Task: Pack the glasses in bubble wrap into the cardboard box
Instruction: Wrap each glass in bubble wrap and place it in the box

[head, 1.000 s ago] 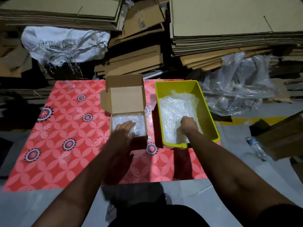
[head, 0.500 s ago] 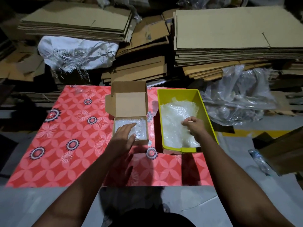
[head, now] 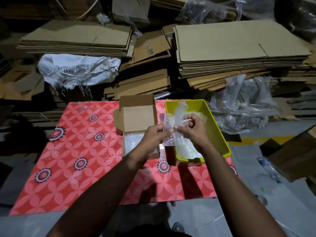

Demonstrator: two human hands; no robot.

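Both hands hold a bubble-wrapped piece (head: 168, 130) in the air, the left hand (head: 154, 135) pinching its near edge, the right hand (head: 191, 128) curled around its far side. Just left of the grip, the open box (head: 136, 130) already holds bubble wrap; just right, the yellow bin (head: 215, 127) holds more. The piece looks clear and crinkly; probably glasses inside, too blurred to confirm.

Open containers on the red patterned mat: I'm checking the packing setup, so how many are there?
2. A small brown cardboard box, lid open, sits left of a yellow plastic bin; both contain bubble wrap. None appear hidden.
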